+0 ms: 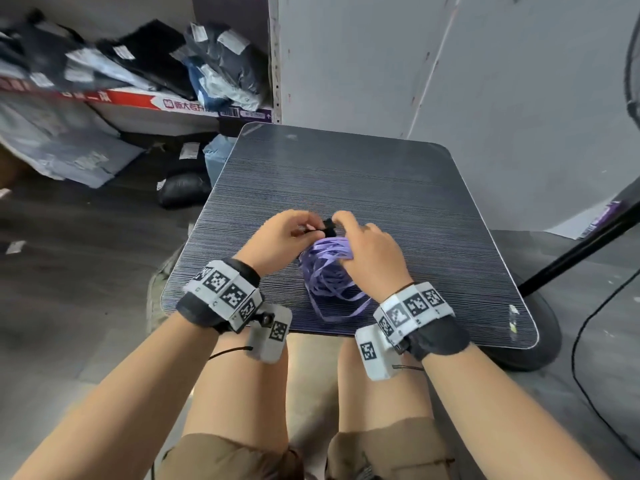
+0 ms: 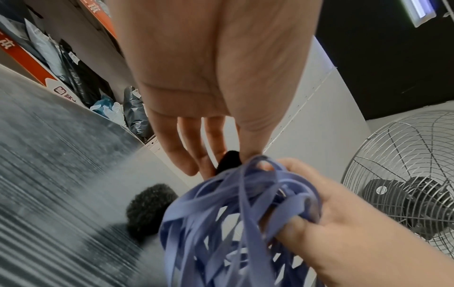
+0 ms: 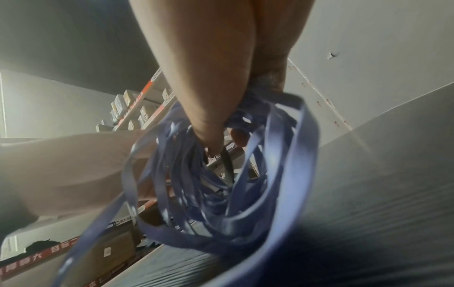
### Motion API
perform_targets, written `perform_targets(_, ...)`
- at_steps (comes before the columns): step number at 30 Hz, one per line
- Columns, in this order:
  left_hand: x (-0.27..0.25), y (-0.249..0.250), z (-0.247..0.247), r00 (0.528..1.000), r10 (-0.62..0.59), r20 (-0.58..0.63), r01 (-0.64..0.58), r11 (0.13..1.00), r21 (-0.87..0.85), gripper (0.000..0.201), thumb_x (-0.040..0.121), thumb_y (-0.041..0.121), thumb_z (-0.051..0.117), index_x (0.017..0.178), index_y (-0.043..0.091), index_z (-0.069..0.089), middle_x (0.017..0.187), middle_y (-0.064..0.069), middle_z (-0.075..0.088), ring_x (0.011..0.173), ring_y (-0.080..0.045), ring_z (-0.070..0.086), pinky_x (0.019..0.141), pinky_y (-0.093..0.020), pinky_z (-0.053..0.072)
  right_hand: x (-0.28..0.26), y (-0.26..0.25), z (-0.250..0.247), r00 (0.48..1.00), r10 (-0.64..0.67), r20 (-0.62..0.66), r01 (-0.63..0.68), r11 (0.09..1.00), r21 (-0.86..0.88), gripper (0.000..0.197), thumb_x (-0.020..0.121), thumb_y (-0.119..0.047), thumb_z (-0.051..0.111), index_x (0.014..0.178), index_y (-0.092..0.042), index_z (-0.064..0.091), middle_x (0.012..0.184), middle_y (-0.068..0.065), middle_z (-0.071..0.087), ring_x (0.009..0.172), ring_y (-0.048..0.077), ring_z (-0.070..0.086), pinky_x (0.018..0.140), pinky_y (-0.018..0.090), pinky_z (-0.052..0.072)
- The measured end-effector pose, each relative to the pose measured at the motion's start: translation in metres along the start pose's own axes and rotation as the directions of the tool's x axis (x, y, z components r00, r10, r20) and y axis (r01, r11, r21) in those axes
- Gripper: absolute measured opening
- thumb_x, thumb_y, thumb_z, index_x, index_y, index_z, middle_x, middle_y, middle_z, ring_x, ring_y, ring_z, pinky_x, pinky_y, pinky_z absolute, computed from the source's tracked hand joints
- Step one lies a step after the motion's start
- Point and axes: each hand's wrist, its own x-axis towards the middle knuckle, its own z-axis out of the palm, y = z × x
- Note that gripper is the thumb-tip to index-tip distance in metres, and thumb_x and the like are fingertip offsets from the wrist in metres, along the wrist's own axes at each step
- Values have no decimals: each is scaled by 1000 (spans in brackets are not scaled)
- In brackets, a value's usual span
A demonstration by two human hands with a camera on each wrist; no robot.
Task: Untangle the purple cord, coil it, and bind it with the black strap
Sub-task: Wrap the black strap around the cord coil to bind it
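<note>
Purple cord [image 1: 329, 268]: gathered into a loose bundle of flat loops, lower end resting on the worktop [image 1: 381, 181] near its front edge, a few loops trailing toward that edge. Upper end of the bundle lifted between both hands.

Right hand [image 1: 369, 252]: positioned over the right side of the purple cord, fingers curled through and around the upper loops, gripping the bundle. Confirmed in the left wrist view, where the fingers [image 2: 302, 231] pass through the loops, and in the right wrist view, where the loops hang around the fingers [image 3: 209, 124].

Left hand [image 1: 284, 237]: positioned left of the top of the purple cord, thumb and fingertips pinching the black strap [image 1: 329, 227]. Remaining fingers [image 2: 176, 155] extended, as seen in the left wrist view.

Black strap: located directly at the top of the purple cord, between the two hands, touching the uppermost loops. Cannot tell whether wrapped around the bundle.

Beyond the purple cord, to its left: a shelf [image 1: 138, 98] with a red-and-white edge, loaded with dark and grey bagged parcels [image 1: 221, 64]; more parcels on the floor below. To the right of the purple cord in the left wrist view: a wire-caged fan [image 2: 405, 184].
</note>
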Motion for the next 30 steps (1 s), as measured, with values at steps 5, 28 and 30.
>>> perform_targets(5, -4, 2, -4, 999, 40, 37, -41, 999, 32, 15, 92, 21, 59, 93, 11, 70, 81, 5, 58, 73, -9, 53, 67, -14, 39, 4, -6, 3, 998, -60, 35, 60, 998, 4, 47, 85, -15, 58, 130, -22, 44, 98, 5, 63, 98, 29, 51, 71, 34, 33)
perform_targets(28, 3, 7, -7, 994, 21, 103, 7, 963, -268, 14, 86, 24, 67, 88, 13, 59, 76, 1, 54, 67, -5, 52, 64, -13, 42, 13, 12, -4, 986, 165, 9, -165, 973, 161, 29, 86, -7, 52, 115, -13, 49, 96, 12, 60, 94, 32, 51, 65, 34, 37)
perform_targets(30, 4, 4, -7, 997, 23, 79, -7, 978, -209, 18, 85, 29, 66, 83, 15, 56, 83, 2, 57, 76, -6, 54, 68, -15, 41, 14, 13, 0, 986, 169, 14, -169, 969, 183, 27, 85, -6, 50, 111, -13, 50, 95, 13, 59, 91, 32, 51, 64, 35, 39)
